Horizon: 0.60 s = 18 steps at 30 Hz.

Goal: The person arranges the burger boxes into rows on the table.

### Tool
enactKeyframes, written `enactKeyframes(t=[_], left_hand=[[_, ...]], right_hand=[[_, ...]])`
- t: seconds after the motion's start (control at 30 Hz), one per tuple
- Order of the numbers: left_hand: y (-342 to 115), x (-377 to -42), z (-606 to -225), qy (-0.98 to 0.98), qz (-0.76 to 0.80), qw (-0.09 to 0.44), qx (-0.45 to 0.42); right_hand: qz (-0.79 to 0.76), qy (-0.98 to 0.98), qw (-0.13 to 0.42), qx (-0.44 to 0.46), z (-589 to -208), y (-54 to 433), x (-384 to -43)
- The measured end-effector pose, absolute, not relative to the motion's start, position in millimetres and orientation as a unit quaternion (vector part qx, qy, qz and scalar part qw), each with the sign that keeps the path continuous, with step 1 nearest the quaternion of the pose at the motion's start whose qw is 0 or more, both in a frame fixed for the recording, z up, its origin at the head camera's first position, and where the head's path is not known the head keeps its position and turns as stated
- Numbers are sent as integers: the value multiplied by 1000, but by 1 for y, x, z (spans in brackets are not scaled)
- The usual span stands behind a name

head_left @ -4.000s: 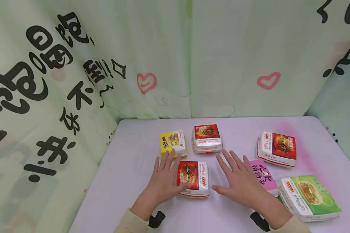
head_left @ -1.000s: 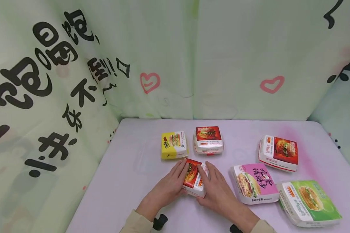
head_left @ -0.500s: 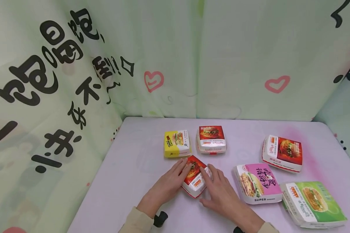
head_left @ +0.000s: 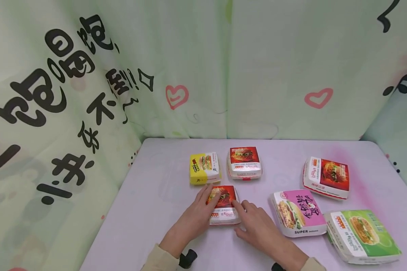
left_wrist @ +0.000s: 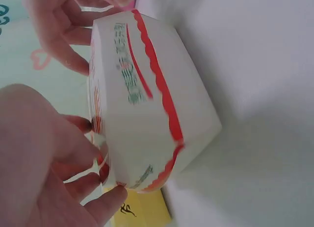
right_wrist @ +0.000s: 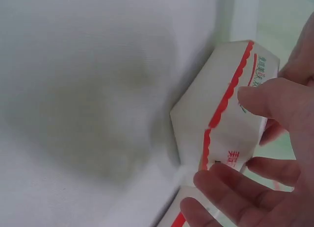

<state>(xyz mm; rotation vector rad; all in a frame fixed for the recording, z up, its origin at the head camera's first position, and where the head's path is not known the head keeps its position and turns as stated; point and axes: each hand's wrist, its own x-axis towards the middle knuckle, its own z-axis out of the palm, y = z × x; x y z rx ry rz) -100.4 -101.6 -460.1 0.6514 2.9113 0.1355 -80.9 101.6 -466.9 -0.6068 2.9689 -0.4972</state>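
Observation:
A red-and-white burger box [head_left: 224, 216] lies flat on the table, picture side up, its front edge nearly square to me. My left hand [head_left: 194, 218] rests against its left side, with fingers over the top and far left corner. At the right side, my right hand [head_left: 257, 227] touches the box with its forefinger at the top edge. Its thumb sits apart, in front of the box's right corner. In the left wrist view the box's white side [left_wrist: 142, 89] shows a red scalloped line. The right wrist view shows the right fingers by a box corner [right_wrist: 216, 134].
Behind stand a yellow box [head_left: 205, 168] and a second red box [head_left: 245, 163]. Rightward lie a pink box [head_left: 300, 214], another red box [head_left: 326, 178] and a green box [head_left: 364, 237]. A patterned curtain [head_left: 257, 67] borders the table's far edge.
Both hands came down from above and took the box by its sides. It turned between them, through a tilted angle, so its picture now lies at the far side. The other boxes stayed put.

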Motion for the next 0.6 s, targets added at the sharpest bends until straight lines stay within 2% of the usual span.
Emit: enactKeyframes(t=[0.4,0.6], left_hand=[[-101,-105,-464,960,114,129,220],[-103,-105,-468,956,102,110,251]], right_hand=[[-154,966,13,-209,-462,99,-78],[-153,966,2,-207,-461,98,-75]])
